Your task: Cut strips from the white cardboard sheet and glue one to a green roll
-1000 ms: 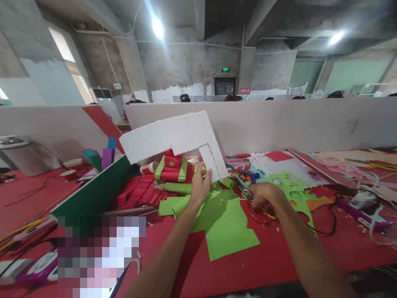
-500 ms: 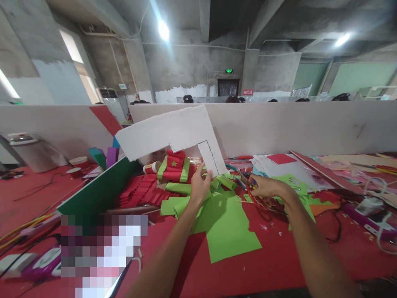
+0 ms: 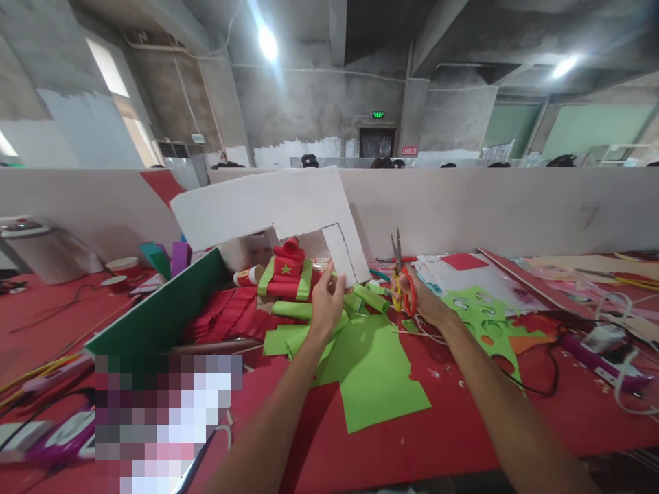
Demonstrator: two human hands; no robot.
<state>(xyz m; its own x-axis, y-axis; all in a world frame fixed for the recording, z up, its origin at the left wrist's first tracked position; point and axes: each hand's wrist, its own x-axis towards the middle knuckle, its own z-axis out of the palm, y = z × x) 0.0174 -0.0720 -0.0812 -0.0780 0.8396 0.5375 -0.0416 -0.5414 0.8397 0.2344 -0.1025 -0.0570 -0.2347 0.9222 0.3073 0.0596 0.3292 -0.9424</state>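
In my left hand (image 3: 328,302) I grip the lower end of a white foam board piece (image 3: 288,199), held upright above the table. It is bent like an L, has a ragged inner edge and carries a dark drawn line along its short leg. My right hand (image 3: 419,295) is closed around scissors (image 3: 406,281) with orange and yellow handles. Their blades point up, slightly parted, to the right of the board and apart from it. Behind my left hand stands a red and green paper model (image 3: 288,269) with a yellow star. Green paper (image 3: 378,384) lies below both hands.
A green board (image 3: 165,309) leans at the left beside folded red paper (image 3: 226,312). Perforated green paper (image 3: 478,319), a black cable and a purple power strip (image 3: 607,360) lie at right. A white partition (image 3: 463,213) closes off the table's far side.
My right hand has lifted the scissors off the cluttered table, turning their blades upward. The white board in my left hand has shifted slightly left.
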